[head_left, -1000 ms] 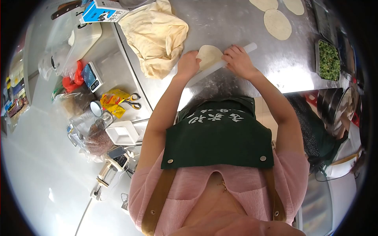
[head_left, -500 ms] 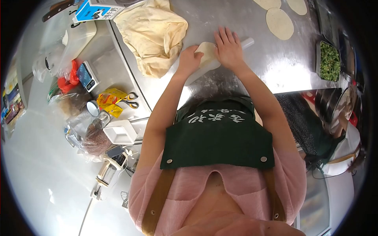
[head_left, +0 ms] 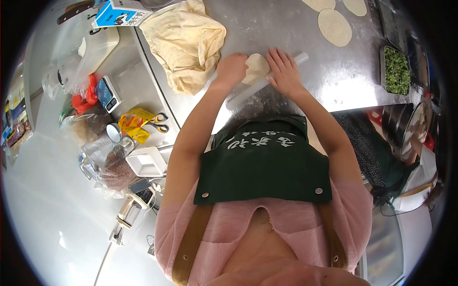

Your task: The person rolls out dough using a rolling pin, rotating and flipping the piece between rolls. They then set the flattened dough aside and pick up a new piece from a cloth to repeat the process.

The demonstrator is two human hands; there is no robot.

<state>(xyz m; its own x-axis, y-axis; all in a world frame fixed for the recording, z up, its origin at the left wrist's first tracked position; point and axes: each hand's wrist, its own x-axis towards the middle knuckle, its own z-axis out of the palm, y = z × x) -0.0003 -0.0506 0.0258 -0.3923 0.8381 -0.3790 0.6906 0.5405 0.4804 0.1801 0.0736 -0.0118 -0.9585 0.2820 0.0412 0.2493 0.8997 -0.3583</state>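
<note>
A small round of dough lies flat on the steel worktop. At its left edge my left hand is closed, thumb and fingers pinching the dough. A pale rolling pin lies slantwise along the near side of the round. My right hand rests palm down on the pin's right part, its fingers stretched out past it, fingertips close to the dough's right edge. Left of my left hand sits a crumpled cream cloth; what it covers is hidden.
Several rolled dough rounds lie at the far right. A tray of chopped greens stands at the right edge. On the left are a milk carton, scissors, a digital scale and a white container. Another person is at the right.
The rolling pin has rolled back toward me, off the middle of the dough, and my right hand came with it. More of the round now shows. My left hand still pinches its edge.
</note>
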